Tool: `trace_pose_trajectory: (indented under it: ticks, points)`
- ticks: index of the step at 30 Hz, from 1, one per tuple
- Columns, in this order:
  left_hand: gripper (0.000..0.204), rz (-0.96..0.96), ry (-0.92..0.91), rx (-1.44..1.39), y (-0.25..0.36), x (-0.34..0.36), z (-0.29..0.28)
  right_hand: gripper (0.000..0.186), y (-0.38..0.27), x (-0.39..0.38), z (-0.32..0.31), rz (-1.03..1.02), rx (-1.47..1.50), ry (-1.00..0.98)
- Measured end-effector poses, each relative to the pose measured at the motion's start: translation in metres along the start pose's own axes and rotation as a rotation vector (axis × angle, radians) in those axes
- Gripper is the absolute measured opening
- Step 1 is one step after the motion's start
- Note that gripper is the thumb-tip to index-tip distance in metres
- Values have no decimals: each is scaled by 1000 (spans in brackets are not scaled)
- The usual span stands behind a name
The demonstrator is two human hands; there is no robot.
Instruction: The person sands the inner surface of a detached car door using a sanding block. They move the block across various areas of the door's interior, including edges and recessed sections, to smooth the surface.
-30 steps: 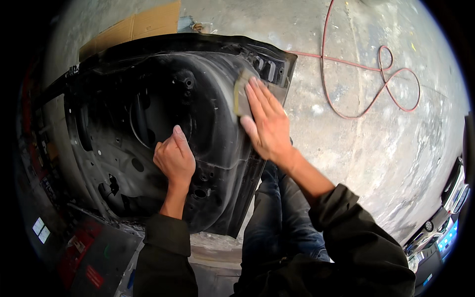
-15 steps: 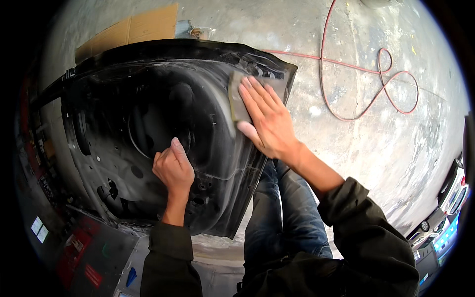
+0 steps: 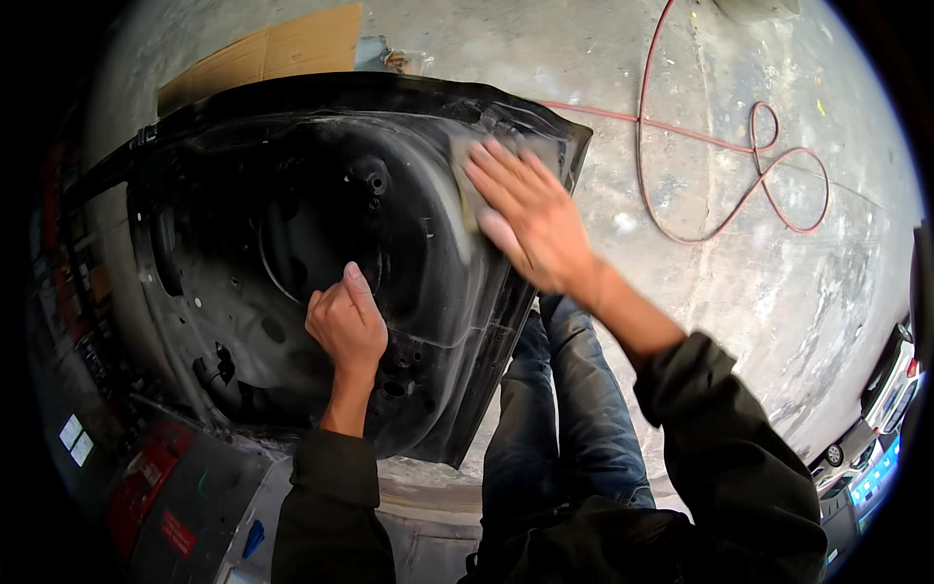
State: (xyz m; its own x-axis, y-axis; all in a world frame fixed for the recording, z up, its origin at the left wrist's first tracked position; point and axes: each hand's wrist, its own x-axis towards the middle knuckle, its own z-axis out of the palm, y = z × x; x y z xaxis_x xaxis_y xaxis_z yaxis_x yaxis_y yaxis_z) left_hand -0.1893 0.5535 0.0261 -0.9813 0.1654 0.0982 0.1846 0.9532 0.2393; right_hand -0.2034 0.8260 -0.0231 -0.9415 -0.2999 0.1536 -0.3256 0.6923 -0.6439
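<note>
A black car door (image 3: 448, 292) lies with its inner side up, its surface dusted grey. My right hand (image 3: 535, 214) is spread flat on a thin grey sanding pad (image 3: 461, 161) with a yellowish edge, pressing it on the door's upper right corner; the moving fingers are slightly blurred. My left hand (image 3: 347, 321) is closed at the rim of a large round opening in the door, thumb pointing up. Its curled fingers are partly hidden and seem to hook on that rim.
Beyond the door lies a cardboard sheet (image 3: 311, 44). A red hose (image 3: 642, 146) loops across the concrete floor (image 3: 739, 292) to the right. A red and dark box (image 3: 146, 477) stands at the lower left. Parked cars (image 3: 885, 389) show at the far right rim.
My right hand has shifted slightly right with the sanding pad and is more blurred. My left hand keeps its place on the door; the whole view has moved a little.
</note>
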Motion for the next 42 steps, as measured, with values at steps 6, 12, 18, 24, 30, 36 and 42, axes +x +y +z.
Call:
trace_pose_trajectory:
  ticks: [6, 12, 18, 24, 30, 36, 42]
  points:
    - [59, -6, -4, 10, 6, 3, 4, 50, 29, 96, 17, -67, 155, 53]
    - [61, -26, 4, 48, 3, 1, 3, 56, -20, -13, 21, 92, -132, 128]
    - [65, -92, -53, -4, 10, 1, 2, 65, 1, -111, 9, -101, -332, -92]
    - [65, -100, -32, 32, 6, 3, 2, 58, -2, -60, 2, 7, -473, 4]
    - [63, -57, 7, 53, -1, 0, 9, 58, -37, -154, 21, -293, -244, -256]
    - [63, -62, 3, 42, 5, 3, 5, 57, 48, -80, -22, -205, -426, -16]
    - [67, -133, -59, 62, 5, 3, 3, 57, 1, -93, 9, 10, -441, 128]
